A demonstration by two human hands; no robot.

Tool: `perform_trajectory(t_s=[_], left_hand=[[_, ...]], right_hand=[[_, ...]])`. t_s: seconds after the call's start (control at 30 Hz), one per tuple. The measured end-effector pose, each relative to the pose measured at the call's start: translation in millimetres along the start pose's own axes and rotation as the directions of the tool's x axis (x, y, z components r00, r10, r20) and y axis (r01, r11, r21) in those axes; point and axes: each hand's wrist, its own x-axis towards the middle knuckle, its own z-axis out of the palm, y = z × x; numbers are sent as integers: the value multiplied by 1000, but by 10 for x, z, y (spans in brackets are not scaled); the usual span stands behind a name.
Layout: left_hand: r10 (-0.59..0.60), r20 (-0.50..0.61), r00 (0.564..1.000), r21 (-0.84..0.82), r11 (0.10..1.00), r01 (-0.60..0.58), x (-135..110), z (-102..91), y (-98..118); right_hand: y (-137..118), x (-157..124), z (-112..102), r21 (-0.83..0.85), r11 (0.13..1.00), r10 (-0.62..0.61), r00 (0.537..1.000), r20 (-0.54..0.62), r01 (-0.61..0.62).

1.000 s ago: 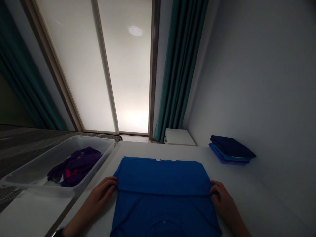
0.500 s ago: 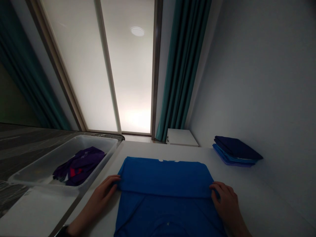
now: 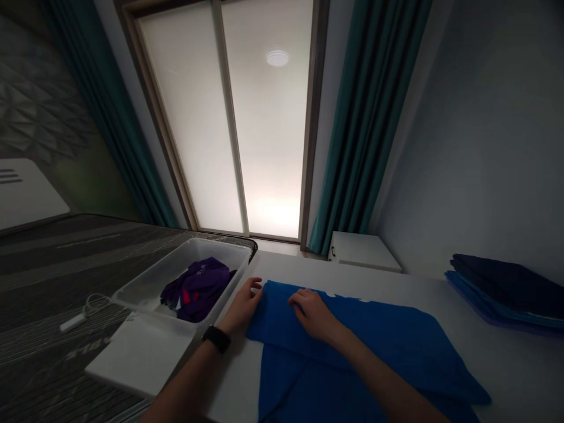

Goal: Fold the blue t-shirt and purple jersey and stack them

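Observation:
A bright blue shirt (image 3: 379,346) lies part-folded on the white table (image 3: 506,364), its far part doubled over toward me. My left hand (image 3: 244,305), with a dark watch on its wrist, rests at the shirt's far left corner, fingers curled on the cloth edge. My right hand (image 3: 315,314) lies on top of the folded part just to the right of the left hand, fingers bent down onto the fabric. Both hands sit close together at the shirt's left end.
A clear plastic bin (image 3: 150,288) holding purple clothes (image 3: 198,288) stands left of the shirt. A stack of folded dark blue clothes (image 3: 506,288) sits at the far right by the wall. A white cable (image 3: 83,311) lies on the dark mattress at left.
My view has swung to the left. My right hand has left the shirt's right edge and crossed over to the left end, beside my left hand.

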Motion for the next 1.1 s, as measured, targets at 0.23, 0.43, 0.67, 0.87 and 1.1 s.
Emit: perform_trajectory(t_s=[0.23, 0.43, 0.67, 0.87, 1.1], left_hand=[[55, -77, 995, 16, 998, -54, -22, 47, -81], [39, -58, 998, 22, 999, -38, -6, 51, -92], [13, -82, 997, 56, 998, -9, -2, 51, -92], [9, -72, 997, 36, 999, -7, -4, 40, -73], [5, -55, 998, 17, 1000, -4, -11, 48, -50]], right_hand=[[149, 941, 310, -47, 999, 6, 999, 52, -3], [274, 1268, 367, -50, 992, -104, 975, 198, 116], [255, 1432, 270, -79, 977, -163, 936, 310, 197], [165, 1472, 190, -142, 971, -136, 935, 328, 191], [64, 1375, 325, -196, 960, -149, 956, 252, 201]])
